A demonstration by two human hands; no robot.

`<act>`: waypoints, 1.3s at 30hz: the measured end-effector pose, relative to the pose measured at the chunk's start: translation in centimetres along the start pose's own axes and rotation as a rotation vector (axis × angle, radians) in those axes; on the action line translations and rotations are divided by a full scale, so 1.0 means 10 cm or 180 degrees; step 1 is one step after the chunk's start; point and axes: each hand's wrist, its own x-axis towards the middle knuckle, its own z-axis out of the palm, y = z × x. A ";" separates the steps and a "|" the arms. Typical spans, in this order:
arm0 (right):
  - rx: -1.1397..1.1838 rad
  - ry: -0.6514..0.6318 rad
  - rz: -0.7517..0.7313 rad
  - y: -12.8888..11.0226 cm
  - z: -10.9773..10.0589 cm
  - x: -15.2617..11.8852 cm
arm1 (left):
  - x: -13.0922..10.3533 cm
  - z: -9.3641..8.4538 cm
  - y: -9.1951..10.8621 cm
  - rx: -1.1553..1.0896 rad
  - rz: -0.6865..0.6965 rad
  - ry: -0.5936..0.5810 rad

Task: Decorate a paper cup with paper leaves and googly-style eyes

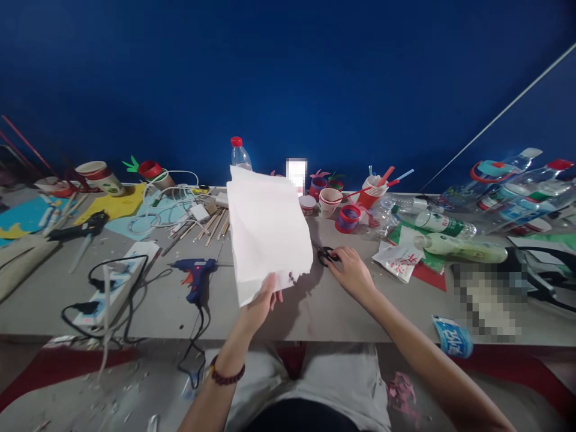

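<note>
A large sheet of white paper (270,228) stands raised above the desk, its right and lower edges uneven. My left hand (263,298) grips it at the bottom edge, thumb in front and fingers behind. To the right, my right hand (351,270) has its fingers on the handles of black scissors (327,256), low over the desk. The scissors' blades point up and left towards the paper and are partly hidden. Left of the paper lies a blue glue gun (194,273) with an orange trigger, its nozzle pointing left.
A white power strip (119,282) with black cords lies at left. Wooden sticks (211,227) and a white cable (157,210) are behind it. Paper cups (330,202) and plastic bottles (445,224) line the back and right. A blue label (453,337) overhangs the front edge.
</note>
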 end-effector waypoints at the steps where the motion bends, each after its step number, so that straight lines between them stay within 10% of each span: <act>1: -0.0028 0.0036 0.0013 0.02 0.02 -0.01 | 0.06 0.04 0.10 -0.0039 0.0072 -0.0059; 10: -0.0264 -0.0098 0.0635 0.01 0.02 0.04 | 0.47 0.30 0.09 -0.0862 -0.0147 0.0069; 24: -0.0342 -0.0330 0.1285 -0.16 -0.46 0.08 | 0.45 0.25 -0.03 -0.1410 -0.0086 -0.0121; 35: 0.2009 0.0386 0.2381 0.12 -0.61 -0.56 | 0.38 0.21 0.02 -0.1315 -0.0008 0.0050; 39: 0.3021 -0.0401 0.2074 0.03 -0.52 -0.73 | 0.37 0.23 -0.02 -0.1453 -0.0204 0.0081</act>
